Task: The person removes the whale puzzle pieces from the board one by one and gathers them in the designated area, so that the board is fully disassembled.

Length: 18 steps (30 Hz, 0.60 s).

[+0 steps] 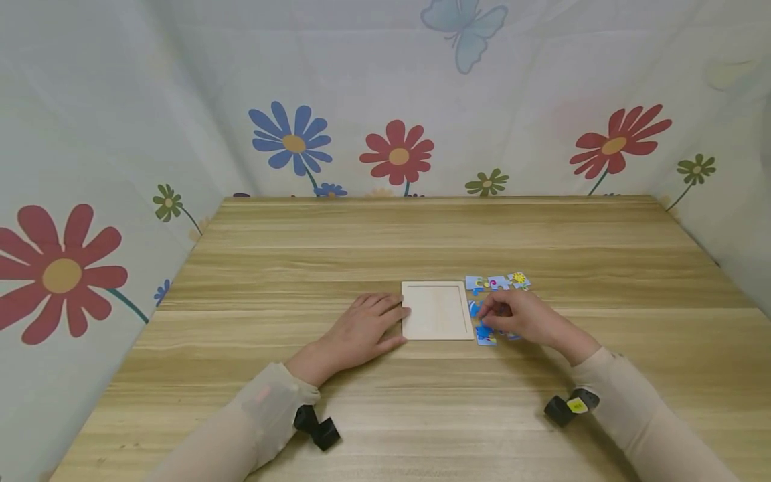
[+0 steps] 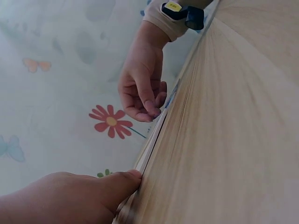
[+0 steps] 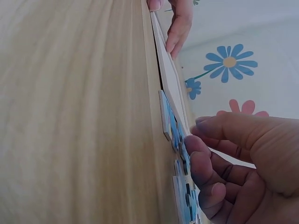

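Note:
A pale wooden puzzle tray (image 1: 436,310) lies flat in the middle of the table, with nothing in it. My left hand (image 1: 364,328) lies flat beside it, and its straight fingers touch the tray's left edge (image 2: 149,149). My right hand (image 1: 515,316) is on the tray's right side, fingers curled. Thumb and forefinger pinch a blue puzzle piece (image 1: 474,309) against the tray's right edge. More blue pieces (image 1: 498,282) lie in a short row just beyond this hand, and one (image 1: 485,337) lies under its near side. The right wrist view shows the pieces (image 3: 166,116) edge-on beside the tray (image 3: 168,79).
The wooden table (image 1: 421,234) is walled on three sides by a pale cloth printed with flowers (image 1: 397,152). Black wrist cameras (image 1: 316,425) (image 1: 569,406) sit on both forearms near the front edge.

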Tool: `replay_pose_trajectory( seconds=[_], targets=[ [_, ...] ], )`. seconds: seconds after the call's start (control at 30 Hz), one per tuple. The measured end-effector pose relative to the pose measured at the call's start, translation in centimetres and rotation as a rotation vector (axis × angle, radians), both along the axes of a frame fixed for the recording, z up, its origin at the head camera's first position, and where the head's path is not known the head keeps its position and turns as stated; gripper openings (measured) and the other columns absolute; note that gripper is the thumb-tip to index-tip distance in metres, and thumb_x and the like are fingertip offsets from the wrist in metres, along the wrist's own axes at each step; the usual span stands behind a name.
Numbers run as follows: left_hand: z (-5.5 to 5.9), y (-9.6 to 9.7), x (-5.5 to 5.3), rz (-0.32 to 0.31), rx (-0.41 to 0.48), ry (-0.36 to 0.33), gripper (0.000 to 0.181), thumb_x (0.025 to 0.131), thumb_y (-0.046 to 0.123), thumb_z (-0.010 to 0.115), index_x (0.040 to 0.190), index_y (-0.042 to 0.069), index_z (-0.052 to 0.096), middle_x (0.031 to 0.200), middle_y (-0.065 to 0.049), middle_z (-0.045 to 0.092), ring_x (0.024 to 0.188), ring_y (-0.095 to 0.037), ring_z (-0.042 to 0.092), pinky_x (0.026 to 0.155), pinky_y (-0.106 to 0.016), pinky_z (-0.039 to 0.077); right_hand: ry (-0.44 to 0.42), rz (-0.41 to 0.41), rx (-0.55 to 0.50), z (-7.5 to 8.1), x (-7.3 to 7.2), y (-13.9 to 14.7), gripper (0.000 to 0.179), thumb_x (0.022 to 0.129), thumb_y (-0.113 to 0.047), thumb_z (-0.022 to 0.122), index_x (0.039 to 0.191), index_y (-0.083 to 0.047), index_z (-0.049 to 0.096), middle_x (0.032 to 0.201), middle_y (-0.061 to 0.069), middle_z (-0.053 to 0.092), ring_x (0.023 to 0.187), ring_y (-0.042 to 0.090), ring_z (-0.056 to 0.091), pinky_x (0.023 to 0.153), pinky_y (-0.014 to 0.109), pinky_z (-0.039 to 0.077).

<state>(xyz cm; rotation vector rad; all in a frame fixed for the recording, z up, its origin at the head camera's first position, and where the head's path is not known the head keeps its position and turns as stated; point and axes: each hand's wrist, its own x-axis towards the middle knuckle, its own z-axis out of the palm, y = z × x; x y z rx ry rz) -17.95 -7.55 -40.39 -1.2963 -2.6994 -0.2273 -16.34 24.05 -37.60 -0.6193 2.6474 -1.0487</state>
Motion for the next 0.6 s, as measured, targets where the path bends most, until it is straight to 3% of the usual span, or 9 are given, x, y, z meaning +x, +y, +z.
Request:
replay_pose_trajectory(
  seconds=[0.37,0.6],
  targets=[
    [0.8,-0.1,-0.1,-0.004,-0.062,-0.016,0.051,0.095,0.042,0.056,0.137,0.013,0.052,0.142,-0.013,0.05,0.132,-0.03,0.046,0.111,-0.047,0.035,0.051,-0.057,-0.026,0.0,-0.4,-0.5,0.009,0.094,-0.013,0.062,0.094,-0.005,0.065,0.078,0.004,0.062,0.065,0.006,0.052,0.059,0.021,0.046],
    [1.7,0.1,-0.3,0.018,-0.088,0.037,0.053,0.094,0.044,0.057,0.138,0.014,0.052,0.142,-0.014,0.049,0.131,-0.03,0.046,0.111,-0.047,0.035,0.156,-0.116,-0.001,0.3,-0.6,-0.8,0.01,0.094,-0.013,0.061,0.097,-0.005,0.066,0.085,0.006,0.067,0.071,0.011,0.055,0.064,0.021,0.047]
  ],
)
